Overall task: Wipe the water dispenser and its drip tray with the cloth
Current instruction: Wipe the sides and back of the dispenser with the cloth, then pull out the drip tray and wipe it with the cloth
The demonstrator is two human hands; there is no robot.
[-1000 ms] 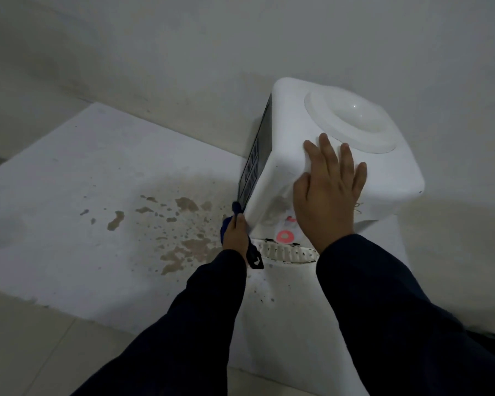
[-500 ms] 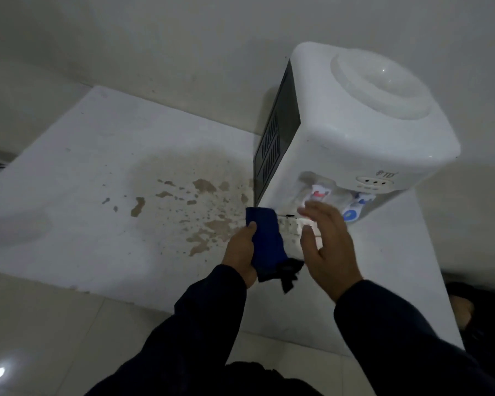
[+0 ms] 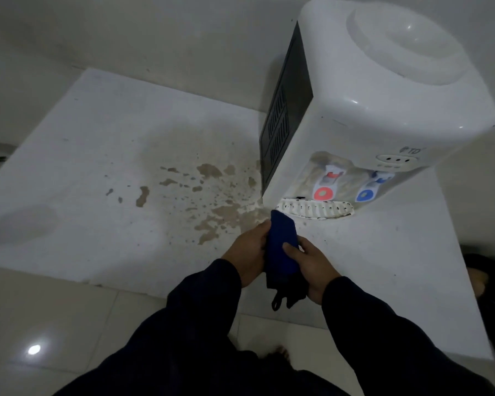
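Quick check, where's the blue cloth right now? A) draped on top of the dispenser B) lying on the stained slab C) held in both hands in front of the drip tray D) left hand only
C: the folded dark blue cloth is gripped between the left hand and right hand, just in front of the white slotted drip tray.

Left hand [image 3: 249, 250]: fingers curling closed, gripping from the left. Right hand [image 3: 312, 262]: thumb pressing across, fingers wrapping closed from the right. Both arms in dark sleeves, reaching forward, hands nearly meeting.
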